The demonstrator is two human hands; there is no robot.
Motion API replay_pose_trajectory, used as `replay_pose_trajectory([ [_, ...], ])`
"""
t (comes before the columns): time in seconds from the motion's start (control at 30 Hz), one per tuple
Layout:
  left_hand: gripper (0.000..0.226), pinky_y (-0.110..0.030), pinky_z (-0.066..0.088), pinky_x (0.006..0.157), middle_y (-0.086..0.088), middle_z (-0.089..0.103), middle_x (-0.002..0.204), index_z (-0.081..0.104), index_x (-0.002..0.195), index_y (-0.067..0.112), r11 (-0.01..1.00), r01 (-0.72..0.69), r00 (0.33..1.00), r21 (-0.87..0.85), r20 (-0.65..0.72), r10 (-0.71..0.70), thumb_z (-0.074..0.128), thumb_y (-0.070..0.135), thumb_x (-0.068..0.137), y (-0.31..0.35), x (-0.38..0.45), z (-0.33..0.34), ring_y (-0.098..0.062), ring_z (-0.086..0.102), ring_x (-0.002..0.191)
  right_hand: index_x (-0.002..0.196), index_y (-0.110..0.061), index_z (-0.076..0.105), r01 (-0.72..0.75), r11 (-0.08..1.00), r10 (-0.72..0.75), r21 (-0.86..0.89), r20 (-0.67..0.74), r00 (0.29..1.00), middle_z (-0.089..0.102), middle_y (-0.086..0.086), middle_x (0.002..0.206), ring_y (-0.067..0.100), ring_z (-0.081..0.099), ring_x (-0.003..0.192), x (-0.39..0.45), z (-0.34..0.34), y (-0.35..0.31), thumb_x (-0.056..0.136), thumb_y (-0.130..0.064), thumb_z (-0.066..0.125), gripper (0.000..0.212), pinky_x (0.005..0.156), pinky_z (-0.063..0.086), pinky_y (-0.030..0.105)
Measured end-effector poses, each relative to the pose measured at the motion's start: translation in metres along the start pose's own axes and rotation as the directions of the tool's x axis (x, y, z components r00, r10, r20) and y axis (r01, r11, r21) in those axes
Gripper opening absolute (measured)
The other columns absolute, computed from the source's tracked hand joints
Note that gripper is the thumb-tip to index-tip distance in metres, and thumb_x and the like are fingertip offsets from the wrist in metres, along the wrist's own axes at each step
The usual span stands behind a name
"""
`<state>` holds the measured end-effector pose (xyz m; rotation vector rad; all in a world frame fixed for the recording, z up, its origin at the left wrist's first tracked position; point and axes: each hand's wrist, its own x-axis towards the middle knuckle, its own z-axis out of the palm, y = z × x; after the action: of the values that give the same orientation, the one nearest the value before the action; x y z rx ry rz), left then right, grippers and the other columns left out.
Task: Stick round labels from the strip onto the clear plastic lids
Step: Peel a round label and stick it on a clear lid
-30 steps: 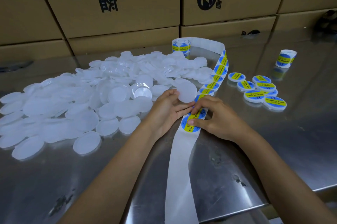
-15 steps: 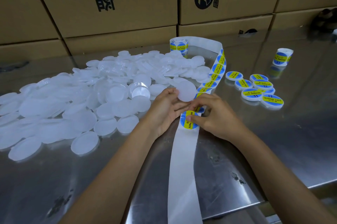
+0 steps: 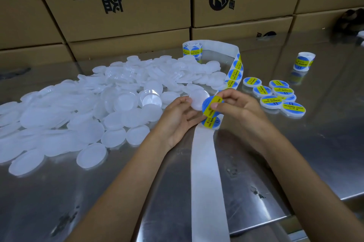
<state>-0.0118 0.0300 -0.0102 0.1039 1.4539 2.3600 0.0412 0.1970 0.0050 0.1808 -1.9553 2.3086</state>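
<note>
Pinching a peeled round label between thumb and fingertips, my right hand is holding it up just above the strip, its blue and yellow face tilted toward the camera. Beside it, my left hand is gripping one clear plastic lid, fingers curled round its edge, and the lid's right side is sitting right against the label; I cannot tell whether the two are already touching. Both hands are hovering over the steel worktop, close together near its middle.

Under them the strip is running toward me as bare white backing, with the next label lying on it just below my fingers. Farther back it is curving up past more labels to a roll standing near the cardboard boxes.

To my left, a wide heap of unlabelled lids is spreading across the worktop. To my right, a small cluster of labelled lids is lying flat, some overlapping. Well beyond those, a second small roll is standing on its own.
</note>
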Motion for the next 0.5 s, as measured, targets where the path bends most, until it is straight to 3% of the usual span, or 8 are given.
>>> replay_pose_trajectory([
  [0.1, 0.014, -0.046, 0.059, 0.090, -0.026, 0.064, 0.128, 0.052, 0.117, 0.003, 0.998, -0.002, 1.000, -0.064, -0.001, 0.002, 0.044, 0.005, 0.105, 0.001, -0.002, 0.000, -0.037, 0.066, 0.116, 0.091, -0.013, 0.064, -0.017, 0.995, 0.022, 0.101, -0.049, 0.999, 0.072, 0.006, 0.085, 0.019, 0.068, 0.079, 0.007, -0.001, -0.006, 0.082, 0.005, 0.069, 0.021, 0.076, 0.053, 0.026],
  [0.17, 0.018, -0.042, 0.062, 0.084, -0.024, 0.063, 0.130, 0.054, 0.119, -0.001, 0.993, -0.009, 1.000, -0.121, -0.013, 0.008, 0.044, 0.002, 0.105, 0.002, -0.002, 0.000, -0.034, 0.070, 0.110, 0.091, -0.013, 0.062, -0.028, 0.998, 0.033, 0.062, -0.081, 0.996, 0.072, 0.003, 0.081, 0.016, 0.069, 0.075, 0.018, 0.002, -0.013, 0.082, 0.007, 0.068, 0.022, 0.072, 0.054, 0.024],
  [0.23, 0.030, -0.040, 0.063, 0.079, -0.022, 0.061, 0.135, 0.051, 0.134, -0.001, 0.984, -0.023, 0.999, -0.179, -0.048, 0.015, 0.043, -0.001, 0.104, 0.003, 0.000, -0.001, -0.030, 0.073, 0.101, 0.090, -0.014, 0.062, -0.041, 0.999, 0.039, -0.022, -0.095, 0.995, 0.072, 0.003, 0.082, 0.017, 0.068, 0.076, 0.032, 0.008, -0.021, 0.082, 0.005, 0.070, 0.022, 0.076, 0.053, 0.026],
  [0.3, 0.034, -0.038, 0.063, 0.079, -0.021, 0.064, 0.131, 0.051, 0.136, -0.002, 0.978, -0.039, 0.998, -0.207, -0.060, 0.027, 0.043, -0.002, 0.104, 0.004, 0.002, -0.004, -0.028, 0.073, 0.100, 0.089, -0.016, 0.063, -0.048, 0.994, 0.039, -0.097, -0.093, 0.995, 0.072, 0.005, 0.086, 0.018, 0.066, 0.079, 0.043, 0.017, -0.026, 0.081, 0.002, 0.072, 0.021, 0.075, 0.050, 0.025],
  [0.37, 0.028, -0.036, 0.062, 0.084, -0.017, 0.072, 0.118, 0.059, 0.126, -0.001, 0.974, -0.043, 0.999, -0.221, -0.035, 0.036, 0.042, 0.000, 0.104, 0.004, 0.001, -0.006, -0.026, 0.074, 0.100, 0.089, -0.017, 0.064, -0.056, 0.990, 0.042, -0.129, -0.108, 0.993, 0.072, 0.006, 0.088, 0.017, 0.065, 0.082, 0.051, 0.026, -0.023, 0.080, 0.000, 0.074, 0.021, 0.076, 0.048, 0.026],
  [0.5, 0.023, -0.037, 0.058, 0.092, -0.015, 0.076, 0.108, 0.063, 0.115, 0.003, 0.961, -0.051, 0.999, -0.273, -0.032, 0.044, 0.044, 0.001, 0.103, 0.005, 0.004, -0.011, -0.026, 0.074, 0.099, 0.086, -0.018, 0.064, -0.055, 0.991, 0.033, -0.126, -0.174, 0.984, 0.072, -0.001, 0.079, 0.012, 0.064, 0.077, 0.052, 0.036, -0.004, 0.078, -0.001, 0.075, 0.022, 0.072, 0.050, 0.022],
])
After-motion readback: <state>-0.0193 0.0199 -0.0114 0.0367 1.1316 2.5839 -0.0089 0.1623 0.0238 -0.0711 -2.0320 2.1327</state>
